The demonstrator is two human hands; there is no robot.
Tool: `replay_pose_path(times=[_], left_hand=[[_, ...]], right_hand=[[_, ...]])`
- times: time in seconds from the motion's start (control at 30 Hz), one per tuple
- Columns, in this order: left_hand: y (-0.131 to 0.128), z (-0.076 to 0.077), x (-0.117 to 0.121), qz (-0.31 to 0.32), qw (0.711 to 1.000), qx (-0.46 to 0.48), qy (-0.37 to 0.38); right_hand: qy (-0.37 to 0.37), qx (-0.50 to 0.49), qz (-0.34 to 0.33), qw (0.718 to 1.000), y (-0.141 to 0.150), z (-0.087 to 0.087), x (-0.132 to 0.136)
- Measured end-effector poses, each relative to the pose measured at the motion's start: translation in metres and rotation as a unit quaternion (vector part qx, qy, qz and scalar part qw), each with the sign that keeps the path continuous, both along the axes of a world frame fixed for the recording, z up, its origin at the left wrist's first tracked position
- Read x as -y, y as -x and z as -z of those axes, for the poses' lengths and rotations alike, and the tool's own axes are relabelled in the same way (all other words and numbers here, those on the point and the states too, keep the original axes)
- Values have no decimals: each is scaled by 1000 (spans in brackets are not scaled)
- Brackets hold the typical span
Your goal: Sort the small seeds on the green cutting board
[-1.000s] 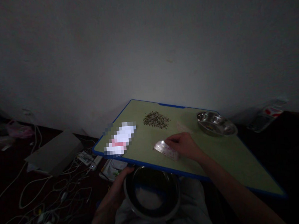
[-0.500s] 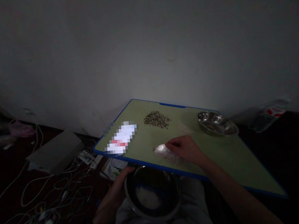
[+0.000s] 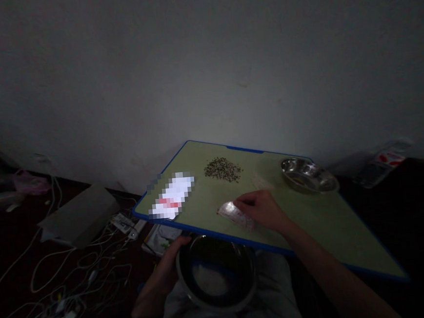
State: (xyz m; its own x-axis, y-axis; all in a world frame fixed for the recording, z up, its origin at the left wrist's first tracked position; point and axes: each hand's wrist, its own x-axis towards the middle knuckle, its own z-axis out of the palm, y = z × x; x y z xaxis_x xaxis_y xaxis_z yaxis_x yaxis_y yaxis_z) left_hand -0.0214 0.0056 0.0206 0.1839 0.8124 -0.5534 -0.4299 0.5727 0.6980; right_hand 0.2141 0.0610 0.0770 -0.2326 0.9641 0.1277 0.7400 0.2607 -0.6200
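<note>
The right hand (image 3: 262,210) pinches a thin, translucent sheet (image 3: 235,216), shiny and pink-marked with a curved edge, over the bench (image 3: 331,225) near its front edge. Below that edge, the left hand (image 3: 171,261) grips a dark bowl (image 3: 227,307), thumb at the rim, other fingers hidden; its contents are too dim to tell. Speckled grains (image 3: 222,170) lie toward the back edge; a shiny steel bowl (image 3: 297,184), contents unclear, sits by the right edge.

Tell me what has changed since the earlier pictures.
The right hand and the clear curved piece it pinches shifted slightly lower in view, then partly back. Nothing was taken up or let go. The left hand, lower bowl and speckled heap stayed put.
</note>
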Motion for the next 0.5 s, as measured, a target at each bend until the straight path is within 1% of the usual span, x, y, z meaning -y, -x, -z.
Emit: replay_pose_path(times=[0.2,0.4,0.5], left_hand=[[0,2,-1,12,1000,-6,-2],[-1,0,0,5,1000,0,20],[-1,0,1,16,1000,17,9]], right_hand=[[14,-5,-26,1000,3,0,0],[23,-24,-33,999,6,0,4],[29,-31,-40,998,4,-1,5]])
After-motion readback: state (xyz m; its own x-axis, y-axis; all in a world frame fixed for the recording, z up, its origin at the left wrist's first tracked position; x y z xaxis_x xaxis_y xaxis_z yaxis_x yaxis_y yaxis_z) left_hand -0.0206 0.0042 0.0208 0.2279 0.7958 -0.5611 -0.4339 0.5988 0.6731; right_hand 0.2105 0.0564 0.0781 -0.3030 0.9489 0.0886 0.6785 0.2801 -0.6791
